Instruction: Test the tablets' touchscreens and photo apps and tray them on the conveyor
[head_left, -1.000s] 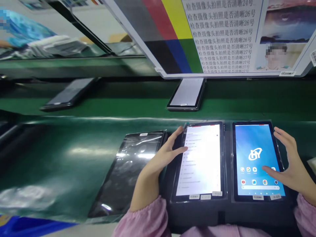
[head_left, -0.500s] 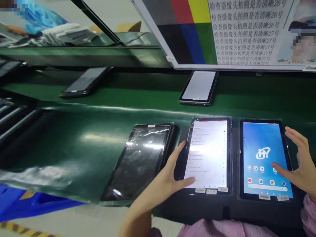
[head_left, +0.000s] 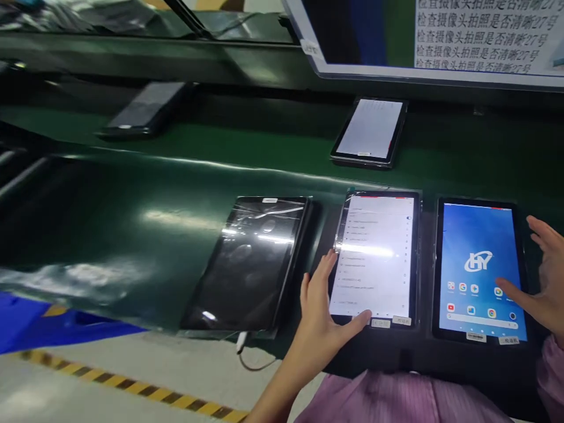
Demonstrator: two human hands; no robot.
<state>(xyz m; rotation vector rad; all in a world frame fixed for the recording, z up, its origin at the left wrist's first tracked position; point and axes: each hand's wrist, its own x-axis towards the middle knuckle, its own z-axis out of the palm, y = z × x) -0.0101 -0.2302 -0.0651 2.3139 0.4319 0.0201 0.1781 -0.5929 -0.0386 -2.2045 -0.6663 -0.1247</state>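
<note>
Two lit tablets lie side by side in front of me. The middle tablet (head_left: 374, 258) shows a white list page with a switch at its top right. My left hand (head_left: 321, 311) is spread at its lower left corner, the thumb over the bottom edge of the screen and the fingers by the left side. On the right tablet (head_left: 480, 247) is a blue home screen with an HY logo and app icons. My right hand (head_left: 544, 282) is open at its right edge, thumb over the screen near the icons, fingers apart beside it.
A dark-screened tablet (head_left: 251, 264) lies left of my left hand, with a white cable plug (head_left: 241, 341) at its lower edge. Further back on the green belt (head_left: 264, 141) are another tablet (head_left: 370, 129) and a dark device (head_left: 145, 111). A printed chart (head_left: 476, 47) hangs above.
The view has tilted downward, so the chart sits higher. My left hand has slid right along the bottom of the middle tablet; my right hand keeps about the same place by the right tablet.
</note>
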